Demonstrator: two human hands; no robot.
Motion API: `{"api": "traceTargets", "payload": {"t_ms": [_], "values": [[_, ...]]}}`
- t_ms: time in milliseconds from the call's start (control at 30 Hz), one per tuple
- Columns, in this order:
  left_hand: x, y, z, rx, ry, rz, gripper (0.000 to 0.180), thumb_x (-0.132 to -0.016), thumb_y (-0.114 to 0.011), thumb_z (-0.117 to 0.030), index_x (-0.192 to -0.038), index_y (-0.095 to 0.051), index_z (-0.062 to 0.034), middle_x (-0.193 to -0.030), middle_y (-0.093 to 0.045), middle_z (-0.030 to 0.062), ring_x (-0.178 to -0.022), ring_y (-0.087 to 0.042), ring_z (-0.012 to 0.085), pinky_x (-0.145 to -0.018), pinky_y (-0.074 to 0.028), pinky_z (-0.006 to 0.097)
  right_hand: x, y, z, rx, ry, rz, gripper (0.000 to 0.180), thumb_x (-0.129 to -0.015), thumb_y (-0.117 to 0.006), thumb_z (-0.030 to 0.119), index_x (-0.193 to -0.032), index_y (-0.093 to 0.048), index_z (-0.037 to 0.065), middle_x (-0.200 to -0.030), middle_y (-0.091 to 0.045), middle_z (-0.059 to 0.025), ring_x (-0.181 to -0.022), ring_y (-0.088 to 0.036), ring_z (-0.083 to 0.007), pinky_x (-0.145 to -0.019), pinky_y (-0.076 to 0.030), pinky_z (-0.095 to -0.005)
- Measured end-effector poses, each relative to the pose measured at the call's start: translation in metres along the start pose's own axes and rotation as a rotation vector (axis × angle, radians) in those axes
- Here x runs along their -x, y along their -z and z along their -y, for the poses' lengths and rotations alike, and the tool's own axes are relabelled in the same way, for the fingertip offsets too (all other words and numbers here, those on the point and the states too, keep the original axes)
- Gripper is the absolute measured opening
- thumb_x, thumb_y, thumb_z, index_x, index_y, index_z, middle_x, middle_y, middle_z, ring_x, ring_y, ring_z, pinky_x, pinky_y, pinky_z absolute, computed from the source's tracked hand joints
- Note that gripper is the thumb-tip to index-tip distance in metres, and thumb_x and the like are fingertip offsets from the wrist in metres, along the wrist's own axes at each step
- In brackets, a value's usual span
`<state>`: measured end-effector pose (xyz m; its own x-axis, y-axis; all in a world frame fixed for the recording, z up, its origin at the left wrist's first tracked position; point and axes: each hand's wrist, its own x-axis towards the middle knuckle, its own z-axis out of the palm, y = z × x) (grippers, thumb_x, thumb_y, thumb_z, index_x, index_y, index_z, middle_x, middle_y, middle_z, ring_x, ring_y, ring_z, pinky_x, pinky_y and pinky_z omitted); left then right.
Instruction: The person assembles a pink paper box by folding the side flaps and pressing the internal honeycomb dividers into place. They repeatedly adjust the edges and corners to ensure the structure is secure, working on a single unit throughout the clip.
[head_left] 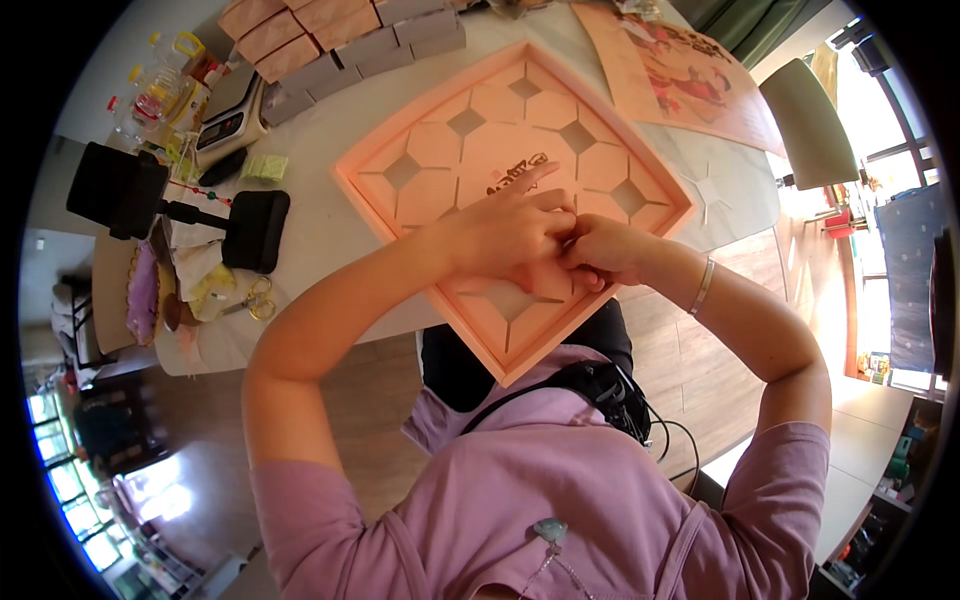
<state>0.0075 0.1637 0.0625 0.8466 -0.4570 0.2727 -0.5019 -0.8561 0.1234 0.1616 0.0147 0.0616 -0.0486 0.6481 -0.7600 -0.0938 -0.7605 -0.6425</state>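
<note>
A shallow peach box tray [370, 208] lies turned cornerwise before me, its near corner past the table edge above my lap. Inside sits a peach card insert [597, 167] with slits, octagonal panels and grey diamond openings; dark print marks its middle. My left hand [505, 232] is over the insert, index finger stretched out and the other fingers curled in. Touching it is my right hand [608, 250], closed, with a silver bangle on the wrist. Whatever their fingertips pinch is hidden between them. A raised bit of peach card shows just below the hands.
Stacked peach and grey boxes [365, 50] stand at the back of the white table [330, 235]. At left are a scale [222, 128], bottles [160, 95], a black stand [255, 232] and scissors [260, 300]. A printed peach sheet [640, 80] lies far right, near a chair [815, 120].
</note>
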Motion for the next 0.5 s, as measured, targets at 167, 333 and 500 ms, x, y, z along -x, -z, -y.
{"api": "traceTargets", "payload": {"t_ms": [167, 333, 500], "values": [[-0.001, -0.007, 0.003, -0.012, 0.013, -0.065, 0.032, -0.059, -0.087, -0.035, -0.082, -0.08, -0.0152, -0.107, -0.065, -0.0033, -0.121, -0.055, 0.0188, -0.123, -0.024, 0.065, 0.024, -0.015, 0.015, 0.167, 0.078, -0.112, 0.022, -0.091, -0.063, 0.004, -0.111, -0.068, -0.003, -0.075, -0.067, -0.0129, -0.055, -0.068, -0.0194, -0.047, -0.051, -0.0291], [-0.002, -0.01, -0.001, -0.008, 0.038, -0.139, 0.03, -0.057, -0.087, -0.034, -0.082, -0.079, -0.0177, -0.102, -0.063, -0.0039, -0.118, -0.055, 0.0187, -0.121, -0.025, 0.067, 0.049, -0.013, 0.013, 0.407, 0.203, -0.226, 0.027, -0.09, -0.073, 0.016, -0.106, -0.073, -0.004, -0.086, -0.07, -0.0145, -0.067, -0.073, -0.0233, -0.056, -0.057, -0.0334], [-0.001, -0.015, -0.001, 0.057, 0.087, -0.112, 0.025, -0.059, -0.087, -0.032, -0.076, -0.077, -0.0163, -0.095, -0.06, -0.0036, -0.115, -0.056, 0.0188, -0.12, -0.027, 0.066, 0.048, -0.035, -0.014, 1.133, 0.629, -0.515, 0.031, -0.084, -0.078, 0.032, -0.095, -0.076, 0.003, -0.097, -0.067, -0.0121, -0.081, -0.07, -0.0313, -0.07, -0.056, -0.0412]]}}
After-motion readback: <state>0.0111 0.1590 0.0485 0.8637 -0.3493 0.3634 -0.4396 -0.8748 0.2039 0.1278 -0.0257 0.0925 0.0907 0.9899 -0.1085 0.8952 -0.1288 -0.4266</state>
